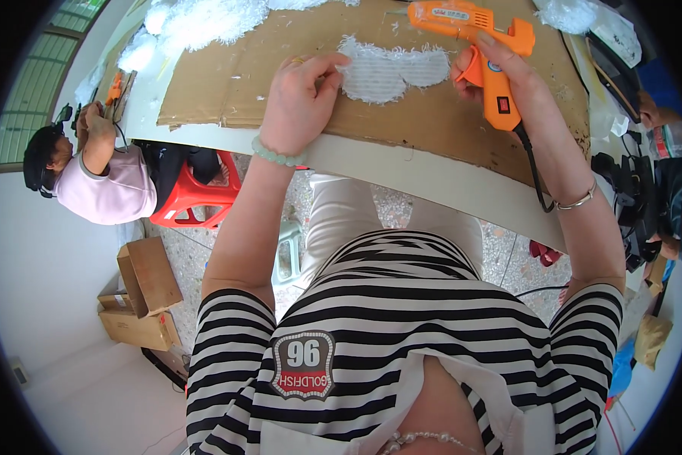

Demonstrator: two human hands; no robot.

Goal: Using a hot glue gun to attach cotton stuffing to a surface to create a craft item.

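A piece of white fringed fabric (392,73) with ragged edges lies on a flat sheet of brown cardboard (227,87). My left hand (304,97) is closed, thumb and forefinger pinching the fabric's left end. In my right hand (500,68) is an orange hot glue gun (500,102), its handle upright in my grip and its nozzle pointing left above the fabric's far edge. A finger rests at the orange trigger. From the handle's base a black cord (534,167) hangs down past my wrist.
White fluffy material (212,21) is heaped at the far left of the table. A clear plastic bag (614,38) lies far right, near black equipment (622,186). On the left a person (102,178) sits on a red stool (201,199). Cardboard boxes (147,277) stand on the floor.
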